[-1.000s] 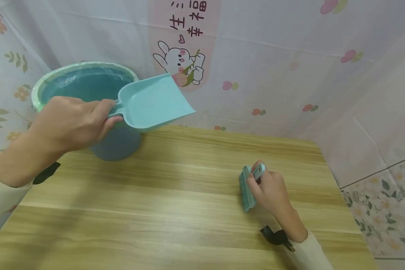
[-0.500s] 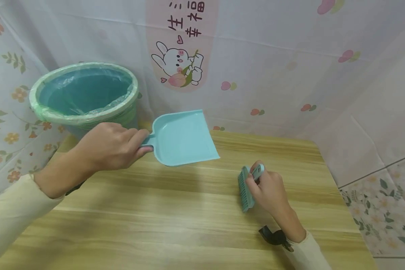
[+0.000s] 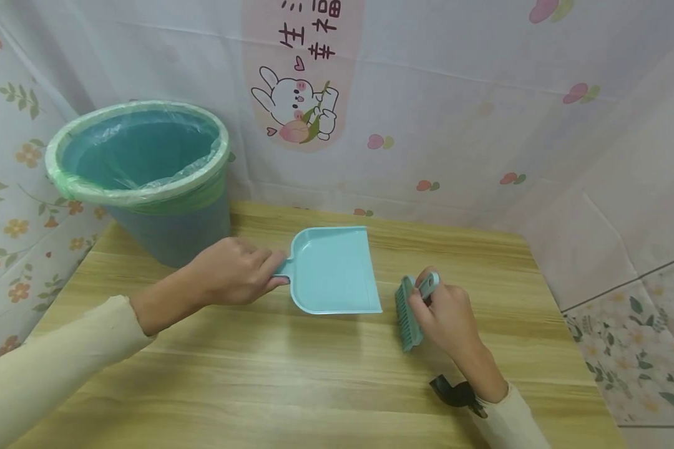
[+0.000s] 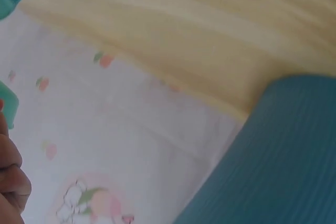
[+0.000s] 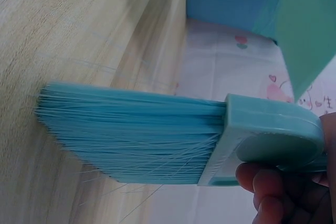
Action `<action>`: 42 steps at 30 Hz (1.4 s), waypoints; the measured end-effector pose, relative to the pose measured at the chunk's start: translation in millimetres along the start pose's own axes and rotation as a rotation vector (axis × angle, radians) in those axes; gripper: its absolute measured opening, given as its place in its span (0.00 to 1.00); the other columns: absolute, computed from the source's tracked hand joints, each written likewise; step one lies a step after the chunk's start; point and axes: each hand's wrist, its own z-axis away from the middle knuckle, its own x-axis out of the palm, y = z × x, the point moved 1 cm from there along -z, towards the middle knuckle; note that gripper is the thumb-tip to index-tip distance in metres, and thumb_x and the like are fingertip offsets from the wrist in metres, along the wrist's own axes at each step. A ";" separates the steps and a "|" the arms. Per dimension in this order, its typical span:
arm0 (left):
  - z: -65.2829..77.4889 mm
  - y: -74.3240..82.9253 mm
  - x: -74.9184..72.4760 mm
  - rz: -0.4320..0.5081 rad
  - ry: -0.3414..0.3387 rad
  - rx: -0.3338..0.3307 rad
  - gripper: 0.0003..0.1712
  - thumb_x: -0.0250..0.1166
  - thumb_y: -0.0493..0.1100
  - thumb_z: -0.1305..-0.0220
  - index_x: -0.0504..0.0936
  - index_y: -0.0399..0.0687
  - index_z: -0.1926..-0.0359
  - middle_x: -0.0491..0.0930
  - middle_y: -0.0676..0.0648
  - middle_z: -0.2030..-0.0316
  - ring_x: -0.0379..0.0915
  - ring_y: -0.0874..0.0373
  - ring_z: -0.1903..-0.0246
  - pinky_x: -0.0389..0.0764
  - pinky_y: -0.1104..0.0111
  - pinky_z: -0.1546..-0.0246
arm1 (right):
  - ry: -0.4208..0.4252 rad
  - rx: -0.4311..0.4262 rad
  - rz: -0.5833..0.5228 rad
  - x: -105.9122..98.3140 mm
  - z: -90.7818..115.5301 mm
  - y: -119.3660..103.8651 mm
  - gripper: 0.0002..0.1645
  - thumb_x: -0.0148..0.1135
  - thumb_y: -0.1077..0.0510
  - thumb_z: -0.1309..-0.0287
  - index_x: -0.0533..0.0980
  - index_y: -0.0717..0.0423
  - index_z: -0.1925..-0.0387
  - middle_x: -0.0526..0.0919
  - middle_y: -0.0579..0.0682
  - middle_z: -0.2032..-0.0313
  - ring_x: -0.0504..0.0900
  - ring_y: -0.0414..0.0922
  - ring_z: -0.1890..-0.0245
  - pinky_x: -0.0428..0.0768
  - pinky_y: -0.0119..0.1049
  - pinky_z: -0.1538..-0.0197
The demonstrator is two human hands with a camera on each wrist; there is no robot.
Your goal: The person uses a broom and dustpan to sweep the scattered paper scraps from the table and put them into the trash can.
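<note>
My left hand (image 3: 238, 272) grips the short handle of a light-blue dustpan (image 3: 334, 271), which is held above the table with its flat lip facing right. Right of that lip, my right hand (image 3: 449, 315) holds a small blue-green hand brush (image 3: 409, 315) by its handle. In the right wrist view the brush's long blue bristles (image 5: 131, 135) point down at the wooden surface, and the dustpan (image 5: 307, 30) shows at the upper right. Only the curled fingers (image 4: 13, 177) of my left hand appear at the edge of the left wrist view.
A blue trash bin (image 3: 174, 224) with a clear liner stands at the table's back left corner. Behind the wood-grain table (image 3: 258, 386) hangs a white printed cloth (image 3: 455, 125). A black strap (image 3: 455, 393) hangs by my right wrist.
The dustpan in my left hand has moved right and down, from in front of the bin to beside the brush. My right hand and the brush have stayed nearly still.
</note>
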 end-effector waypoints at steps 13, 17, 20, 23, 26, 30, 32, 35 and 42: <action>9.6 13.8 47.8 0.014 -0.152 -0.011 0.25 0.46 0.54 0.09 0.71 0.42 0.62 0.64 0.53 0.77 0.56 0.60 0.82 0.58 0.69 0.83 | 0.007 -0.007 0.004 -0.2 -0.1 -1.4 0.02 0.55 0.63 0.38 0.71 0.57 0.68 0.59 0.33 0.85 0.54 0.28 0.85 0.56 0.27 0.83; 9.5 17.4 58.9 0.040 -0.222 -0.020 0.19 0.67 0.51 0.21 0.71 0.43 0.61 0.64 0.54 0.77 0.57 0.61 0.81 0.61 0.69 0.82 | 0.007 0.000 0.001 -0.4 0.2 -1.4 0.02 0.55 0.63 0.38 0.72 0.57 0.68 0.61 0.34 0.85 0.56 0.29 0.85 0.57 0.28 0.83; 8.3 20.0 67.3 0.080 -0.282 -0.036 0.19 0.68 0.51 0.22 0.72 0.43 0.60 0.65 0.53 0.76 0.59 0.61 0.81 0.63 0.69 0.82 | 0.003 0.012 0.002 -0.5 0.6 -1.0 0.02 0.56 0.63 0.38 0.72 0.57 0.67 0.62 0.34 0.85 0.58 0.30 0.86 0.58 0.28 0.84; 6.8 23.3 75.2 0.124 -0.338 -0.057 0.19 0.66 0.52 0.20 0.72 0.42 0.59 0.67 0.53 0.75 0.61 0.61 0.80 0.65 0.69 0.81 | 0.002 0.023 0.005 -0.4 1.2 -0.5 0.02 0.56 0.63 0.38 0.72 0.58 0.67 0.63 0.34 0.85 0.59 0.30 0.86 0.59 0.28 0.84; 5.9 27.6 81.5 0.162 -0.369 -0.063 0.19 0.65 0.52 0.18 0.71 0.42 0.59 0.67 0.53 0.76 0.61 0.61 0.79 0.67 0.69 0.79 | -0.001 0.026 0.003 -0.4 1.6 -0.1 0.02 0.56 0.63 0.38 0.72 0.58 0.67 0.62 0.34 0.86 0.58 0.30 0.86 0.58 0.28 0.84; 5.7 33.1 87.4 0.187 -0.377 -0.058 0.19 0.65 0.51 0.18 0.71 0.41 0.59 0.64 0.53 0.77 0.59 0.62 0.80 0.68 0.69 0.79 | -0.005 0.024 0.000 -0.2 2.1 0.3 0.02 0.56 0.64 0.38 0.72 0.58 0.67 0.62 0.34 0.86 0.58 0.30 0.86 0.58 0.28 0.84; 5.7 35.1 89.8 0.191 -0.381 -0.064 0.19 0.65 0.51 0.18 0.71 0.42 0.59 0.63 0.54 0.77 0.58 0.63 0.80 0.68 0.69 0.80 | -0.007 0.024 -0.003 -0.3 2.3 0.5 0.02 0.56 0.64 0.38 0.72 0.57 0.67 0.62 0.34 0.85 0.58 0.30 0.86 0.58 0.28 0.84; 5.3 37.3 93.3 0.199 -0.393 -0.078 0.18 0.64 0.51 0.17 0.71 0.42 0.59 0.62 0.54 0.78 0.58 0.63 0.80 0.66 0.70 0.81 | -0.007 0.027 -0.006 -0.8 2.4 0.3 0.02 0.56 0.64 0.38 0.72 0.57 0.67 0.62 0.34 0.85 0.58 0.29 0.86 0.58 0.28 0.84; 5.1 40.9 98.3 0.192 -0.419 -0.081 0.18 0.63 0.51 0.16 0.71 0.44 0.60 0.61 0.55 0.78 0.56 0.64 0.81 0.63 0.71 0.82 | -0.009 0.026 0.006 -0.9 2.0 -0.6 0.02 0.56 0.63 0.37 0.72 0.58 0.67 0.62 0.34 0.86 0.57 0.29 0.86 0.58 0.27 0.84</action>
